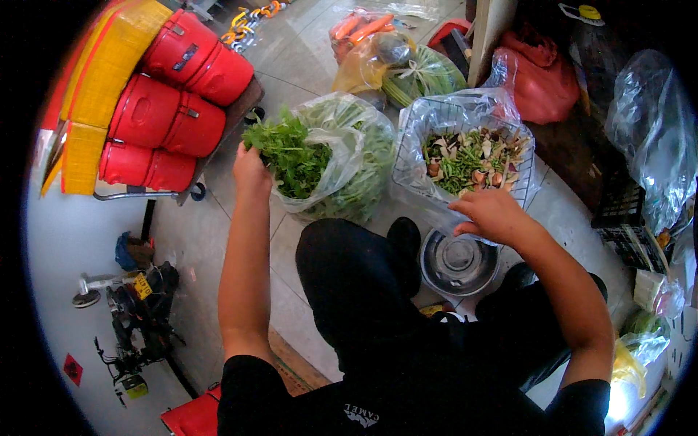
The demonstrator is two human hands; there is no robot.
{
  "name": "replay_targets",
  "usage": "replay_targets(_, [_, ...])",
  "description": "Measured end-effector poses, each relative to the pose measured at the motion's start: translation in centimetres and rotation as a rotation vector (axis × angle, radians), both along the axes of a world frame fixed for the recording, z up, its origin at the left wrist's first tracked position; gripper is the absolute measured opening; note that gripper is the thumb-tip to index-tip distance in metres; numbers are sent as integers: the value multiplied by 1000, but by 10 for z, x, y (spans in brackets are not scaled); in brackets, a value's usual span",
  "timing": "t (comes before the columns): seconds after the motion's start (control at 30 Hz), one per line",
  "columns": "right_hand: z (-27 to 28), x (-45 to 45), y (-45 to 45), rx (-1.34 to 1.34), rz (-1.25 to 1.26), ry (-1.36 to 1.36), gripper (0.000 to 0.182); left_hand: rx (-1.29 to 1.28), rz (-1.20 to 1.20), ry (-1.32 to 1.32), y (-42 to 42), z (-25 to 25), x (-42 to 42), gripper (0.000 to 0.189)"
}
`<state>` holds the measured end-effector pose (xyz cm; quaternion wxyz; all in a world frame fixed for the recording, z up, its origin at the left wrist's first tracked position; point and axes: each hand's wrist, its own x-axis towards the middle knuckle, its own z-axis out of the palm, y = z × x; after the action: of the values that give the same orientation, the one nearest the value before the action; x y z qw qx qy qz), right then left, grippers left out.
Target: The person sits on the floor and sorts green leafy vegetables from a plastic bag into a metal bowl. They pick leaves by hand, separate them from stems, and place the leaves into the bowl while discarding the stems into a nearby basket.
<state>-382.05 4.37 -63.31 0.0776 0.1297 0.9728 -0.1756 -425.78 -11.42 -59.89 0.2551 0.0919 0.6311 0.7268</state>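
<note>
On the left, my left hand is at the edge of a bunch of leafy green herbs, which spills from the mouth of a clear plastic bag of greens; its fingers are partly hidden by the leaves. My right hand hovers over the near rim of a wire basket lined with clear plastic, fingers slightly apart and no item visible in them. Vegetable trimmings with green pieces and pale and brown peels lie inside the basket. Below that hand, a round metal basin stands on the floor between my feet.
Red lidded buckets lie on a wheeled cart at the left. Beyond the greens are bags of carrots and long green vegetables. A red plastic bag and a black crate stand at the right. An electric scooter is at the lower left.
</note>
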Motion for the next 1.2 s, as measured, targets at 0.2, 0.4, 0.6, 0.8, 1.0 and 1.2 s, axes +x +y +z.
replay_targets(0.2, [-15, -3, -7, 5, 36, -16, 47, -718, -209, 916, -13, -59, -35, 21])
replay_targets(0.4, [-11, -51, -17, 21, 4, 177, 39, -652, -233, 871, -24, -75, -45, 28])
replay_targets(0.6, [8, -170, -43, -179, -32, 545, 34, -570, -169, 823, -33, -40, -36, 27])
replay_targets(0.8, [-10, -205, -54, -205, -27, 572, 33, -243, -153, 581, -38, -13, -38, 20])
replay_targets(1.0, [3, -161, -39, -380, -201, 581, 29, -167, -321, 265, -24, 37, 19, 20])
replay_targets(1.2, [63, -95, -32, -842, -420, 619, 60, -168, -674, -15, 22, 52, 118, 21])
